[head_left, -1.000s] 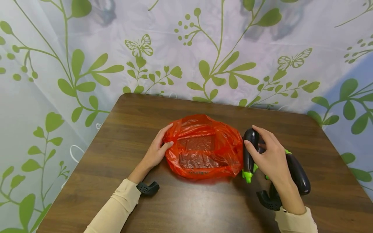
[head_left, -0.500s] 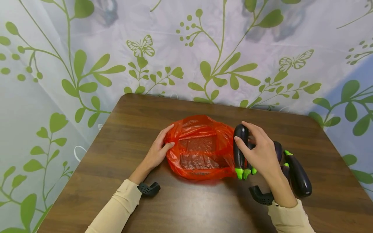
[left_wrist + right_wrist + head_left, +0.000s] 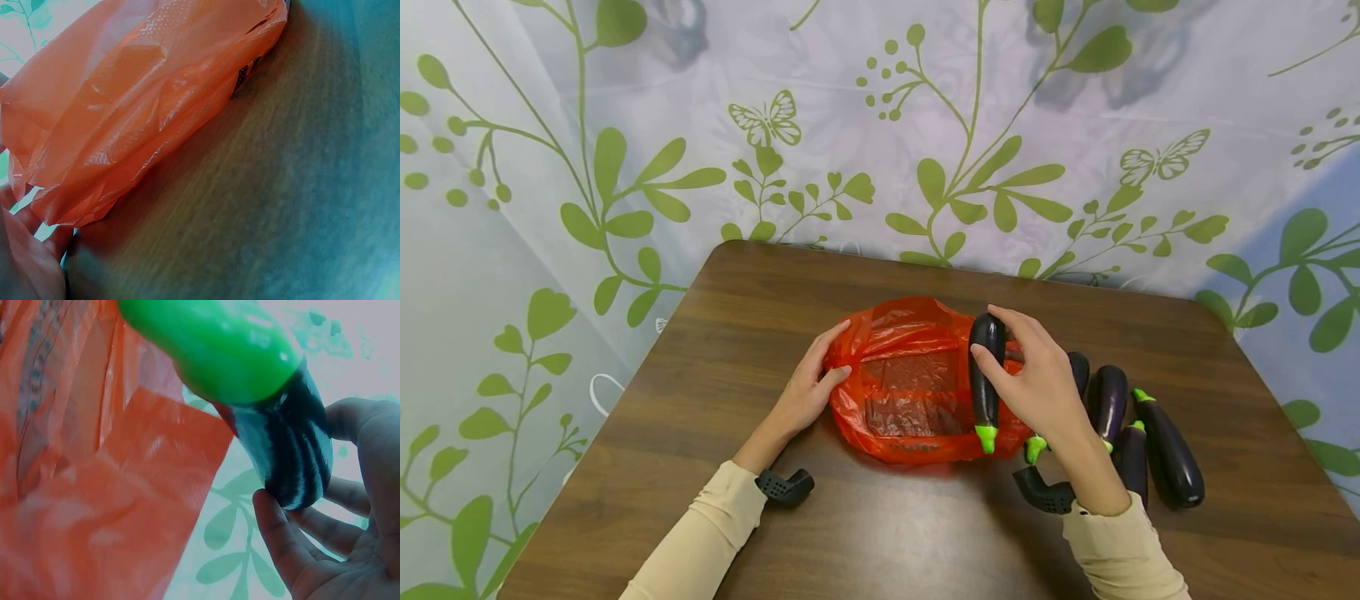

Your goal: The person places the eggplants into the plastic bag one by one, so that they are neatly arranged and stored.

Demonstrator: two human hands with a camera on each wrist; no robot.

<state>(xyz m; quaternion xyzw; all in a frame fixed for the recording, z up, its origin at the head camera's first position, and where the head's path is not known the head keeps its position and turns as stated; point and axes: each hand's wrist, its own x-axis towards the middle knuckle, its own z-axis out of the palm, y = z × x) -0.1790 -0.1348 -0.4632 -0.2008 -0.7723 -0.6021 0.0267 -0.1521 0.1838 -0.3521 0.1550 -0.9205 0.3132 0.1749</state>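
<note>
In the head view, a red plastic bag [image 3: 880,443] lies with its mouth spread wide on the table. My left hand [image 3: 808,385] grips the bag's left edge, thumb over the rim; the left wrist view shows the bag's outer wall [image 3: 144,119] beside the fingers. An eggplant [image 3: 985,387] with a bright green stem end is pinched between thumb and fingers of my right hand [image 3: 1037,379]. It hangs stem down over the right part of the bag's opening. In the right wrist view the eggplant [image 3: 290,444] has its green cap towards the camera.
Several more eggplants [image 3: 1168,454] lie right of the bag, some partly behind the right hand and wrist. The wooden table [image 3: 880,533] ends at a patterned curtain [image 3: 850,167] at the back. A black wrist mount [image 3: 786,487] is on each arm.
My right hand has carried the eggplant leftward from beside the bag to over its opening. More of the eggplants on the right now show. The left hand keeps its place on the bag.
</note>
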